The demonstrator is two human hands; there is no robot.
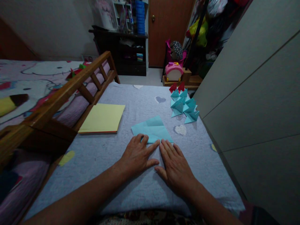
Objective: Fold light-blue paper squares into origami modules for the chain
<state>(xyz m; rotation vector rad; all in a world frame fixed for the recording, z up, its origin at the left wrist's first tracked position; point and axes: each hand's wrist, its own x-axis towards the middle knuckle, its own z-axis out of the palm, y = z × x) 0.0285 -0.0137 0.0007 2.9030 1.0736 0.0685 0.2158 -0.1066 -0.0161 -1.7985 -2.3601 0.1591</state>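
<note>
Your two bare forearms come in from the bottom edge, nearest the lens, and meet over the soft grey-blue bed cover.

Far left, the slatted wooden bed rail runs along the cover's edge. Just beside it lies a flat stack of yellow square paper, well apart from your hands.

Your left hand lies palm down, fingers spread and flat, holding nothing. Its fingertips press on the near edge of the light blue sheet of paper. That sheet lies on the cover just beyond both hands, and it looks already folded over once, though the dim light makes the layers hard to read.

Your right hand is just as flat and open, gripping nothing. Its fingertips touch the sheet's near right corner, and its thumb is close to your left thumb.

Further right and beyond, a cluster of teal folded paper pieces sits with a couple of red folded pieces behind it. Then comes the plain grey cabinet front.

The risk here is the surface. The cover is soft and gives under pressure, so a crease pressed into it may come out rounded or crooked. With only your fingertips on the edge, the thin sheet could slide or the layers could creep out of line.
</note>
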